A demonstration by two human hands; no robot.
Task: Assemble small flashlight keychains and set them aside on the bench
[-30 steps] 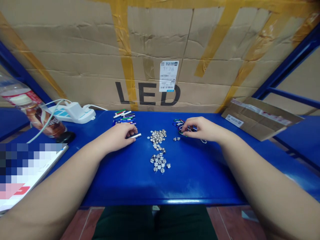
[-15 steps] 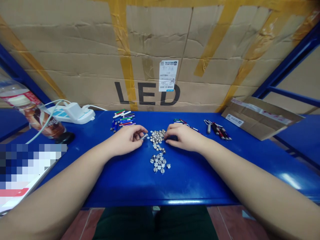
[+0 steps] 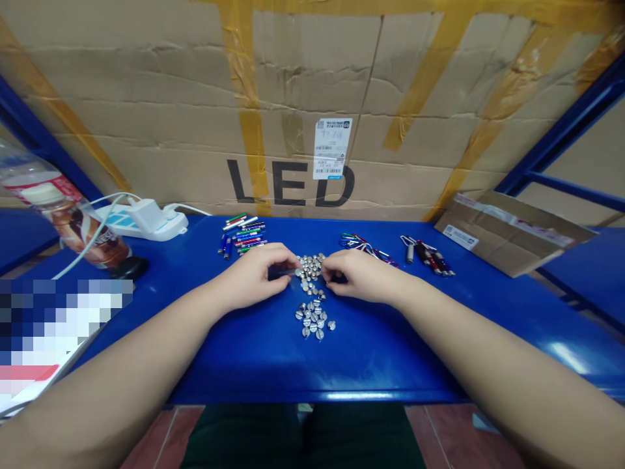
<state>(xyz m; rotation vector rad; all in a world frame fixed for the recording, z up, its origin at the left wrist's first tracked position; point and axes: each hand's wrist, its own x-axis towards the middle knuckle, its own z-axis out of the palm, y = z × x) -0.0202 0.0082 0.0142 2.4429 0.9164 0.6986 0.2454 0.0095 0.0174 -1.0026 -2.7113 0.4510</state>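
Observation:
My left hand [image 3: 258,277] is closed round a slim silver tube [image 3: 286,271], mostly hidden by the fingers, with its end at the left edge of a pile of button cells [image 3: 309,266]. On the other side of that pile, my right hand [image 3: 359,275] has thumb and fingers curled together at the cells; whatever is in the pinch is hidden. Nearer to me lies a group of small round silver caps with slots [image 3: 312,319]. Behind my left hand are several coloured metal tubes [image 3: 244,233].
Coloured carabiner clips [image 3: 364,246] and finished-looking small torches [image 3: 432,259] lie beyond my right hand. An open cardboard box [image 3: 508,231] stands far right. A power strip [image 3: 166,225], a drink bottle [image 3: 83,228] and a blurred-out flat object are left. A large carton [image 3: 185,117] backs the blue table.
My left hand has moved right with the silver tube, up to the button cells. My right hand's fingers have drawn closer together beside the pile. The view has shifted slightly.

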